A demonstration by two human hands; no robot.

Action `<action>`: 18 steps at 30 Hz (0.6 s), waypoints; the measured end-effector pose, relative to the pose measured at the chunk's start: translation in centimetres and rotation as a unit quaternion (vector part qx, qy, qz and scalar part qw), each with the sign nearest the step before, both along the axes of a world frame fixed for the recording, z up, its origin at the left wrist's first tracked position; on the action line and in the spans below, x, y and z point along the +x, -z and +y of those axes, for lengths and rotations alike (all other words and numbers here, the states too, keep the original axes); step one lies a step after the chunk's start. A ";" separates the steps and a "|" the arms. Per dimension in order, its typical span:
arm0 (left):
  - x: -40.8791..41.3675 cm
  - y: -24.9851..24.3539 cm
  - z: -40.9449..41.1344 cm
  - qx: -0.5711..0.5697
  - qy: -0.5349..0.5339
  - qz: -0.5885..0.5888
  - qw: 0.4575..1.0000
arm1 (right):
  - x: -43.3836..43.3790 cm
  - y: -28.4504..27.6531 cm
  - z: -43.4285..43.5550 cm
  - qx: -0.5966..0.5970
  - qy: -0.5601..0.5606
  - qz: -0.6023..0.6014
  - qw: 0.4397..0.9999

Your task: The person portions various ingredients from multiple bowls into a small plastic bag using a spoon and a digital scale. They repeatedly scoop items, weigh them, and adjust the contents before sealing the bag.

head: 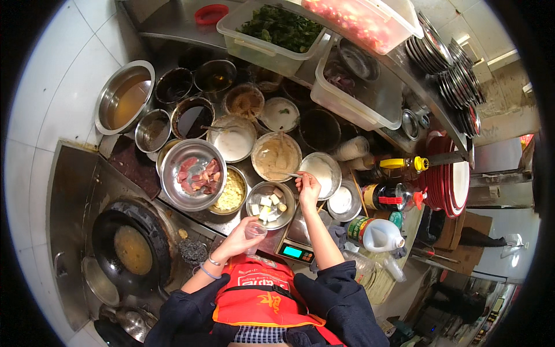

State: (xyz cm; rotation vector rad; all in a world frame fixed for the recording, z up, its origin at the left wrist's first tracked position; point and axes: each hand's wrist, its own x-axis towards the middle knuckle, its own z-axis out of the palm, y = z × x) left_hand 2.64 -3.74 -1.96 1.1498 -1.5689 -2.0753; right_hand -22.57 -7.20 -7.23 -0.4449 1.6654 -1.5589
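My left hand [236, 239] holds a clear plastic cup [255, 232] near the front edge of the counter. In my right hand [309, 190] is the handle of a thin metal spoon [289, 174], which reaches over a bowl of light brown powder [271, 158]; its tip is hard to make out. A steel bowl with pale cut pieces, perhaps scallion, [265, 201] stands between my hands. To its left are a bowl of chopped yellowish garlic or ginger [231, 193] and a larger steel bowl of raw meat pieces [190, 175]. Right of the powder, a bowl of white granules [321, 169] lies beside my right hand.
A digital scale [297, 251] with a lit display sits below my right hand. A wok with brown liquid [132, 249] is at left. Bottles [375, 234] and stacked red-rimmed plates [451, 186] stand at right. A shelf above holds a tub of leafy greens [277, 32].
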 end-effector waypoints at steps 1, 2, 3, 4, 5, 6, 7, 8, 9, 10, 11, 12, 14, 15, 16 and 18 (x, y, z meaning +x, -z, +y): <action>0.0 -0.1 0.0 0.000 0.000 0.000 1.000 | -0.1 0.1 0.0 -0.008 0.000 -0.006 1.000; 0.0 -0.1 0.0 -0.003 0.002 -0.002 1.000 | -0.2 0.1 -0.1 -0.009 0.007 -0.019 1.000; 0.0 -0.2 0.0 -0.009 0.006 -0.010 1.000 | -0.3 0.0 -0.1 -0.010 0.015 -0.031 0.999; 0.0 -0.2 -0.1 -0.019 0.014 -0.028 0.999 | -0.4 -0.1 -0.2 -0.008 0.022 -0.045 0.999; 0.1 -0.3 -0.1 -0.014 0.011 -0.021 1.000 | -0.4 -0.2 -0.3 -0.007 0.029 -0.059 0.998; 0.1 -0.3 -0.1 -0.014 0.011 -0.024 1.000 | -0.5 -0.3 -0.3 0.007 0.047 -0.077 0.996; 0.1 -0.3 -0.1 -0.021 0.015 -0.035 0.999 | -0.5 -0.5 -0.3 -0.008 0.048 -0.100 0.994; 0.1 -0.3 -0.1 -0.021 0.015 -0.031 0.999 | -0.5 -0.7 -0.1 -0.011 0.060 -0.126 0.990; 0.2 -0.2 -0.1 -0.028 0.018 -0.034 0.999 | -0.5 -0.9 0.2 -0.013 0.073 -0.153 0.986; 0.2 -0.1 0.0 -0.032 0.027 -0.050 0.998 | -0.6 -1.2 0.6 -0.019 0.086 -0.175 0.981; 0.1 -0.1 0.1 -0.037 0.022 -0.038 0.998 | -0.8 -1.5 1.1 -0.024 0.099 -0.197 0.975; 0.1 0.0 0.2 -0.040 0.022 -0.038 0.998 | -1.0 -1.8 1.8 -0.034 0.111 -0.219 0.969; -0.2 0.0 0.6 -0.046 0.022 -0.041 0.998 | -1.8 -2.7 4.3 -0.061 0.107 -0.233 0.965; -0.4 0.0 0.7 -0.046 0.029 -0.037 0.998 | -2.3 -3.1 5.6 -0.070 0.116 -0.235 0.962; -0.6 0.0 0.9 -0.043 0.034 -0.029 0.998 | -2.8 -3.6 7.2 -0.071 0.136 -0.225 0.962; -1.2 -0.1 1.2 -0.045 0.052 -0.034 0.997 | -3.8 -4.8 11.1 -0.079 0.164 -0.197 0.963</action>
